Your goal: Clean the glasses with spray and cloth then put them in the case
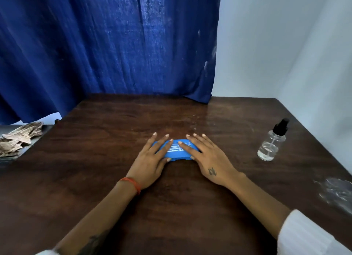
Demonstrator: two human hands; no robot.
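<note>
A blue glasses case (176,151) with white lettering lies closed in the middle of the dark wooden table (114,140). My left hand (152,159) rests flat on its left end with the fingers spread. My right hand (206,157) lies flat on its right end the same way. A clear spray bottle (271,144) with a black pump top stands upright to the right, well apart from both hands. No glasses are in view. A crumpled brownish checked cloth (18,138) lies off the table's left side.
A blue curtain (114,45) hangs behind the table's far edge. White walls (285,54) close in the right side. A crinkled clear plastic wrapper (335,193) lies near the right table edge.
</note>
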